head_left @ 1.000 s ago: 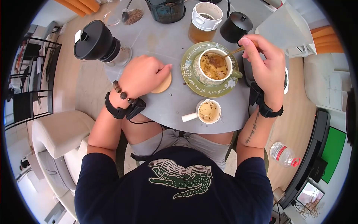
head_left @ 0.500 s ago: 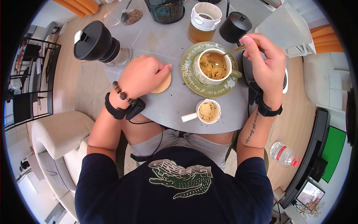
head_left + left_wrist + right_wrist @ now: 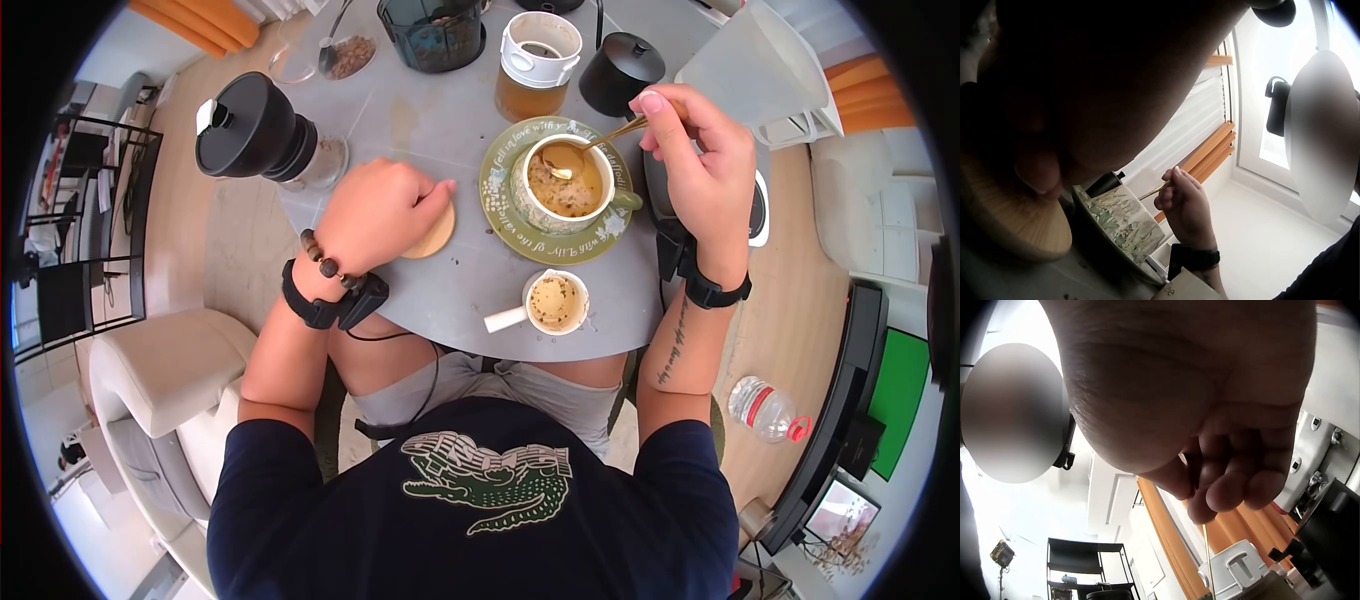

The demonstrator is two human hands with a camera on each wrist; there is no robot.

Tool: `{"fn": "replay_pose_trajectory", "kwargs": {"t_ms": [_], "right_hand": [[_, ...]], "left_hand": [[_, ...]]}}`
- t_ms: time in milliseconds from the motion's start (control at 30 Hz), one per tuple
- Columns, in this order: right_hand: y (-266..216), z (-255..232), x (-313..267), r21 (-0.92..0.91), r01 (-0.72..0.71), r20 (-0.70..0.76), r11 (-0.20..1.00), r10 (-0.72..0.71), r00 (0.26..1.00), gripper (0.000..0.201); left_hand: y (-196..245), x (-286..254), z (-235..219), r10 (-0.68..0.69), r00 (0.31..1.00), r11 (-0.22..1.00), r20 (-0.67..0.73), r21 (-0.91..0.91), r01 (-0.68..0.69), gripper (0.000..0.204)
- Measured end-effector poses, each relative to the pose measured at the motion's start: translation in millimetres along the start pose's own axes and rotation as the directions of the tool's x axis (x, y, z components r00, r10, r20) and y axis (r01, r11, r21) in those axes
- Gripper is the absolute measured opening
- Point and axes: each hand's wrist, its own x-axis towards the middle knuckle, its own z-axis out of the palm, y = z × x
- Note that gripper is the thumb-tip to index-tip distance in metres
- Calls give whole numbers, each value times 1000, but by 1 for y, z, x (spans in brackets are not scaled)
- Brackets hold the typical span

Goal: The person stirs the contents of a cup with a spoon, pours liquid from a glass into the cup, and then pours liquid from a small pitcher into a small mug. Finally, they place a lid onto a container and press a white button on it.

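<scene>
A patterned cup (image 3: 565,185) of brown, foamy drink stands on a green saucer (image 3: 503,208) on the grey round table (image 3: 450,110). My right hand (image 3: 700,160) pinches a gold spoon (image 3: 585,150) whose bowl is lifted just above the drink at the cup's far side. In the right wrist view the fingers (image 3: 1235,487) pinch the thin spoon handle (image 3: 1209,562). My left hand (image 3: 385,210) rests on a round wooden coaster (image 3: 435,232), seen close in the left wrist view as the coaster (image 3: 1010,215) beside the cup (image 3: 1125,222).
A small white cup (image 3: 555,300) of foam sits near the table's front edge. Behind stand a black grinder (image 3: 250,125), a white-lidded jar (image 3: 535,60), a black pot (image 3: 620,70), a dark container (image 3: 435,30) and a white jug (image 3: 755,70). A water bottle (image 3: 765,410) lies on the floor.
The spoon has come up out of the drink and now hangs over the cup's far rim. The left hand stays on the coaster.
</scene>
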Motion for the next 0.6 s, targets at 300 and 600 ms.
{"fn": "replay_pose_trajectory", "kwargs": {"t_ms": [300,600], "right_hand": [[5,7,2,35,-100,104,994,96,990,24],[13,1,7,135,-339,229,931,304,925,31]], "left_hand": [[-4,0,3,29,999,1000,-15,3,-29,54],[-4,1,5,11,1000,1000,1,-7,-11,54]]}}
